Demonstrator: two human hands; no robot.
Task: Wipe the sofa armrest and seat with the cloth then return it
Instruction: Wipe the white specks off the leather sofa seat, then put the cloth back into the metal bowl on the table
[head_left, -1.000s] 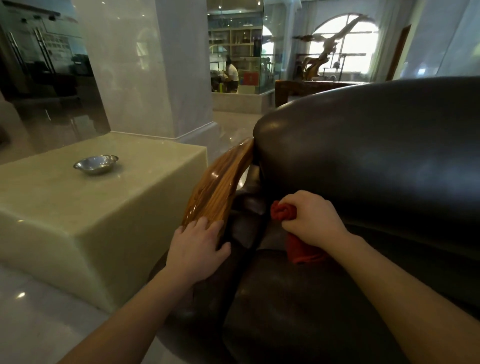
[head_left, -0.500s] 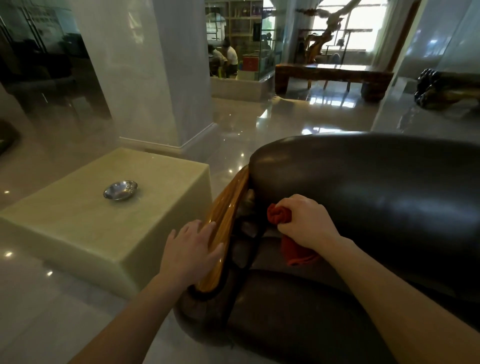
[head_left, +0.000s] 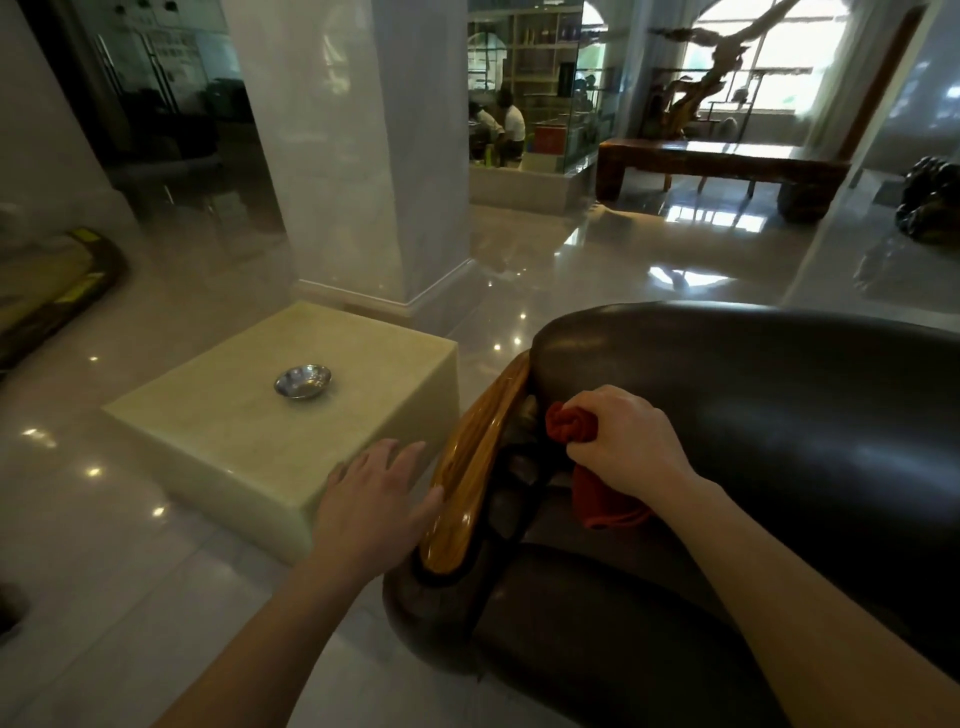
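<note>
Red cloth (head_left: 571, 427) stays bunched in right hand (head_left: 626, 446) beside wooden armrest (head_left: 470, 467); left hand (head_left: 371, 501), fingers spread, has slid off it.

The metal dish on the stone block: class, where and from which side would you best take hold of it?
Grip the metal dish by its thin raised rim, from above on the near side. It sits upright, shallow and alone on the stone block, so fingers pinch the rim: thumb inside, fingertips under the lip.

A steel bowl (head_left: 303, 381) sits on the pale stone block (head_left: 249, 447) (white pillar (head_left: 358, 156) just behind it).
</note>
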